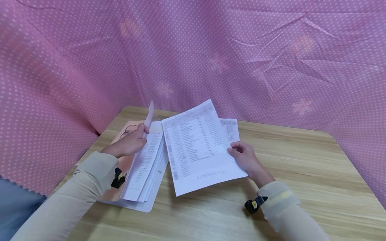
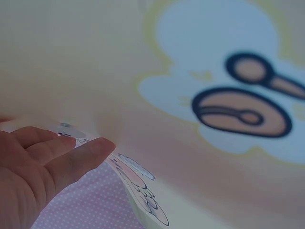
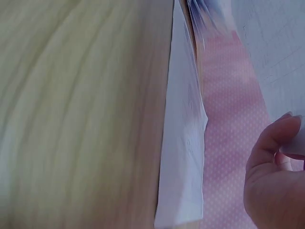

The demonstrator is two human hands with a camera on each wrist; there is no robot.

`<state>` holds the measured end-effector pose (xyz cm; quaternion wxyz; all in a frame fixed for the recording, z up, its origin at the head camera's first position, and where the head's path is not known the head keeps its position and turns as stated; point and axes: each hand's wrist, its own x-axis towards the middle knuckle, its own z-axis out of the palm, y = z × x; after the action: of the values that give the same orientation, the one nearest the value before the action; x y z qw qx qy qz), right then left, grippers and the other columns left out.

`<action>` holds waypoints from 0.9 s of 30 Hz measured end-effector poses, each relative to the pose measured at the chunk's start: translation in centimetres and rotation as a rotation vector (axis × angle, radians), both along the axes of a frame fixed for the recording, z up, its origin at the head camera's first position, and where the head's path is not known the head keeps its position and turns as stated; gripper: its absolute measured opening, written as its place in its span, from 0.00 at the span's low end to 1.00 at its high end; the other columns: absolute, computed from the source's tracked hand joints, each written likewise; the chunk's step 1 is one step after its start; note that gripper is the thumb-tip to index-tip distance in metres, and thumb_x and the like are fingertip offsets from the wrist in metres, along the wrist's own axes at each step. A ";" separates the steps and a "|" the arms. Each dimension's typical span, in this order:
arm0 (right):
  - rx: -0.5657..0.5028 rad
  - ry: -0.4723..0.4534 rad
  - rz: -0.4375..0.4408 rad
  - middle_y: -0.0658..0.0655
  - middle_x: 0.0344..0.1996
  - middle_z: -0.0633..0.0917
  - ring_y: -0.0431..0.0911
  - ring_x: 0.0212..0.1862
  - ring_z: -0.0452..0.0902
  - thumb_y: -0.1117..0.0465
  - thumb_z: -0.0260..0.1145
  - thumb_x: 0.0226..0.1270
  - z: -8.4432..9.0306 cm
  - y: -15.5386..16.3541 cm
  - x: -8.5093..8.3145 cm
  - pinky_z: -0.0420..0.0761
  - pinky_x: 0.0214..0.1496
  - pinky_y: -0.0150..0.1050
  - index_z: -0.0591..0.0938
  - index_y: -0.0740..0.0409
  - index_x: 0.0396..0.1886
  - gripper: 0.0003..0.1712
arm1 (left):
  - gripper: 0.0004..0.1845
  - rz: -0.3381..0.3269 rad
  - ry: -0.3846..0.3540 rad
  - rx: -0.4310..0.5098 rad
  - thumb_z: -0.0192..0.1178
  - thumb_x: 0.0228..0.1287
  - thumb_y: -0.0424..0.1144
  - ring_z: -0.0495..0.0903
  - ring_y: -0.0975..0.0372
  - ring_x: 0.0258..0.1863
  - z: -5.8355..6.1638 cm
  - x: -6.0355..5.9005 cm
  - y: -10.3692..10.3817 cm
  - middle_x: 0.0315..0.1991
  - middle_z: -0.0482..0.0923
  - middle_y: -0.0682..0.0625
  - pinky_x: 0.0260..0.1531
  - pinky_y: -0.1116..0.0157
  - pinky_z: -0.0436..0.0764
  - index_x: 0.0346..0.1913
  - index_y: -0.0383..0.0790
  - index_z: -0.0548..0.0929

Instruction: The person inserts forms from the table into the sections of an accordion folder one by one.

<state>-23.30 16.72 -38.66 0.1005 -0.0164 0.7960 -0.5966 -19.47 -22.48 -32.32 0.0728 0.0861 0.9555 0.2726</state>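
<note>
The right hand (image 1: 245,157) has its grip pinched on the right edge of 1 printed sheet (image 1: 197,144), held tilted just above the wooden surface (image 1: 295,174) at its middle. The left hand (image 1: 131,142) has its grip clamped on a thin upright page (image 1: 149,115), lifted from the paper stack (image 1: 144,167). That stack lies in an open peach folder (image 1: 126,130) with a cartoon print, just left of the sheet.

printed sheet (image 1: 199,147) lifted, paper stack (image 1: 144,164) in folder
</note>
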 end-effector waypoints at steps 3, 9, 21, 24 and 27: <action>-0.021 0.002 0.009 0.54 0.35 0.74 0.44 0.37 0.71 0.62 0.59 0.67 -0.1 -0.9 0.0 0.73 0.36 0.33 0.75 0.64 0.46 0.12 | 0.14 0.000 -0.001 0.005 0.37 0.67 0.35 0.70 0.50 0.40 -0.1 0.0 -0.1 0.45 0.71 0.36 0.36 0.60 0.67 0.54 0.38 0.57; -0.037 -0.027 0.004 0.56 0.37 0.74 0.45 0.37 0.72 0.62 0.58 0.68 -0.3 -2.5 0.1 0.73 0.37 0.34 0.75 0.63 0.47 0.11 | 0.14 0.009 -0.004 0.001 0.37 0.67 0.35 0.70 0.51 0.39 -0.1 -0.1 0.0 0.44 0.71 0.37 0.35 0.61 0.67 0.54 0.38 0.57; -0.124 -0.066 -0.047 0.55 0.34 0.73 0.43 0.34 0.72 0.64 0.57 0.68 -0.8 -5.2 0.4 0.73 0.34 0.34 0.74 0.63 0.47 0.11 | 0.15 -0.001 -0.039 0.024 0.36 0.68 0.36 0.70 0.54 0.31 -0.1 -0.4 0.0 0.38 0.70 0.40 0.32 0.62 0.68 0.55 0.38 0.56; -0.159 -0.065 -0.055 0.54 0.33 0.73 0.43 0.33 0.72 0.64 0.57 0.67 -0.9 -5.7 0.5 0.73 0.33 0.34 0.73 0.63 0.47 0.11 | 0.15 -0.002 -0.045 0.023 0.36 0.68 0.36 0.70 0.54 0.31 -0.1 -0.4 -0.1 0.39 0.71 0.39 0.32 0.62 0.68 0.56 0.37 0.55; -0.184 -0.056 -0.056 0.54 0.33 0.73 0.42 0.33 0.72 0.65 0.58 0.66 -0.8 -6.1 0.8 0.73 0.32 0.34 0.73 0.64 0.47 0.12 | 0.16 0.003 -0.048 0.023 0.36 0.68 0.36 0.71 0.52 0.37 -0.1 -0.4 -0.1 0.44 0.71 0.37 0.36 0.60 0.68 0.56 0.37 0.55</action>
<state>-22.52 10.65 -39.51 0.1039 0.0131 0.7348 -0.6701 -19.86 -22.55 -32.44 0.0946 0.0790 0.9504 0.2856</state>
